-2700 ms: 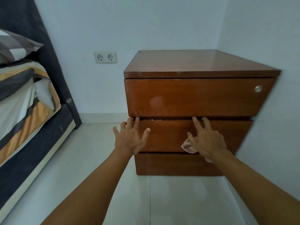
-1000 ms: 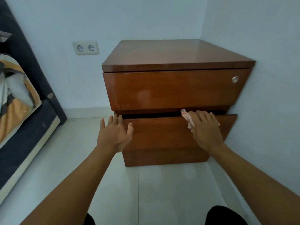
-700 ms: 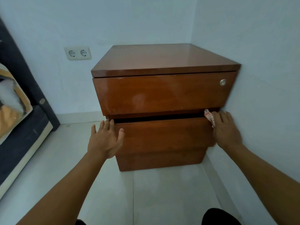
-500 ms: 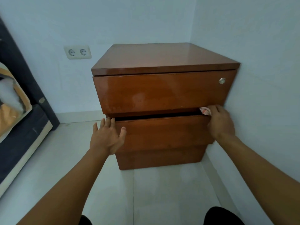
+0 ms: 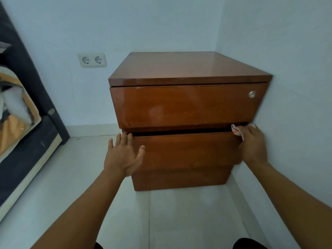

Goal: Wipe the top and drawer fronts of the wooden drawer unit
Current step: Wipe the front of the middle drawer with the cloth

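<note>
The wooden drawer unit (image 5: 186, 69) stands in the room's corner, its glossy top bare. Its top drawer (image 5: 186, 105) is closed and has a round metal lock at the right. The middle drawer (image 5: 185, 150) is pulled out a little, leaving a dark gap above it. My left hand (image 5: 124, 155) lies flat and open against that drawer's left end. My right hand (image 5: 253, 142) presses a small red-and-white cloth (image 5: 236, 129) onto the drawer's top right corner, close to the wall. The bottom drawer (image 5: 179, 178) is closed.
A double wall socket (image 5: 92, 60) sits left of the unit. A bed (image 5: 19, 137) with striped bedding and a dark frame fills the left side. The right wall (image 5: 296, 105) touches the unit's side. The floor in front is pale tile (image 5: 143, 212).
The middle drawer got pulled out a little. My right hand slid the cloth along its top edge from the middle to the right end. My left hand stayed at the left end.
</note>
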A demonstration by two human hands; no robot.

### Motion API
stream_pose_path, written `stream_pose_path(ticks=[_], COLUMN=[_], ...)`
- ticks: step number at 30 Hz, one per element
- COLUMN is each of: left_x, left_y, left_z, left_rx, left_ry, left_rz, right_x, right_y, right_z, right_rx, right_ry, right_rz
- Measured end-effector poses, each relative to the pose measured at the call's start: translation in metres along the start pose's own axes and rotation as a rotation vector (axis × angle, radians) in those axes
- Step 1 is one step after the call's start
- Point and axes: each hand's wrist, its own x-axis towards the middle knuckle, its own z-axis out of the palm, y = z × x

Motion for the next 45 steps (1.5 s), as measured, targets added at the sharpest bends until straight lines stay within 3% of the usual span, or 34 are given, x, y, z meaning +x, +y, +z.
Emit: stream_pose_path(ticks=[3, 4, 7, 13, 15, 19, 24, 29, 33, 36, 39, 43, 45], left_x=[-0.001, -0.001, -0.002, -0.003, -0.004, -0.004, -0.005, -0.005, -0.008, -0.009, -0.009, -0.007, -0.005], left_y=[0.002, 0.002, 0.001, -0.005, -0.006, -0.007, -0.007, -0.005, 0.000, 0.003, 0.005, 0.001, 0.000], left_z=[0.000, -0.001, 0.002, 0.018, 0.028, 0.042, 0.046, 0.049, 0.050, 0.053, 0.055, 0.061, 0.064], left_rx=[-0.025, -0.028, -0.042, -0.041, -0.048, -0.075, -0.087, -0.105, -0.133, -0.148, -0.160, -0.135, -0.132], left_ry=[0.006, 0.007, 0.016, 0.107, 0.159, 0.250, 0.303, 0.326, 0.349, 0.361, 0.373, 0.394, 0.418], left_rz=[-0.002, -0.004, -0.006, 0.018, 0.017, 0.034, 0.044, 0.050, 0.054, 0.045, 0.038, 0.055, 0.058], right_x=[0.002, -0.003, -0.035, -0.106, -0.105, -0.102, -0.094, -0.066, -0.053, -0.059, -0.084, -0.133, -0.142], right_y=[-0.029, -0.043, -0.099, -0.216, -0.225, -0.202, -0.109, -0.028, 0.005, -0.016, -0.081, -0.191, -0.217], right_z=[-0.013, -0.016, -0.006, 0.083, 0.112, 0.135, 0.139, 0.118, 0.098, 0.092, 0.106, 0.149, 0.174], right_rx=[0.208, 0.253, 0.313, 0.225, 0.124, 0.039, 0.034, -0.008, 0.146, 0.300, 0.360, 0.308, 0.200], right_ry=[0.162, 0.210, 0.298, -0.026, -0.057, -0.009, 0.093, 0.146, 0.211, 0.315, 0.340, 0.180, 0.088], right_rz=[0.167, 0.141, -0.167, -0.475, -0.455, -0.407, -0.198, -0.103, 0.033, 0.105, -0.061, -0.502, -0.614])
